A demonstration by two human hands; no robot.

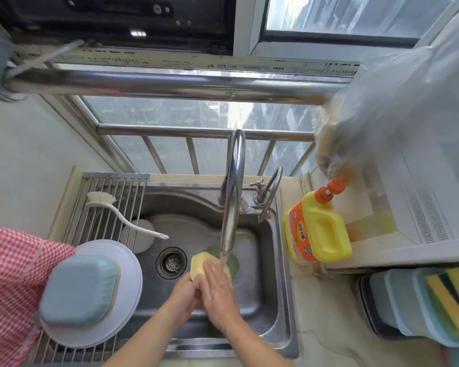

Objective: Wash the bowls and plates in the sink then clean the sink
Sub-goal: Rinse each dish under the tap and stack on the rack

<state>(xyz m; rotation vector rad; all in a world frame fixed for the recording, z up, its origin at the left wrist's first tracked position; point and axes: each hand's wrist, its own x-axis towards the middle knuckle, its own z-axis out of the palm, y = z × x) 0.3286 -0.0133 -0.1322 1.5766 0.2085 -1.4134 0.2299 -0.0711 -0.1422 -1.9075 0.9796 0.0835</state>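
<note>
Both hands squeeze sponge (199, 263) under tap (232, 197).
Left hand (186, 290) grips it; right hand (217, 282) presses flat on top, mid-sink (273, 295).

A pale counter (326, 337) runs across the lower half of the frame, with a steel sink (273, 300) set into it at the centre. A wire rack (104, 207) lies over the sink's left part, at middle left of the frame. On the rack rest a white brush (109, 205), near its upper end, and a stack of pale plates (129, 276) lower down, with upturned blue bowls (80, 290) on top of the plates. On the counter just right of the sink, at middle right, stands a yellow bottle (318, 229) with an orange pump. At lower right a dark tray (368, 311) holds pale-blue containers (400, 305) and yellow-green sponges (453, 300).
</note>
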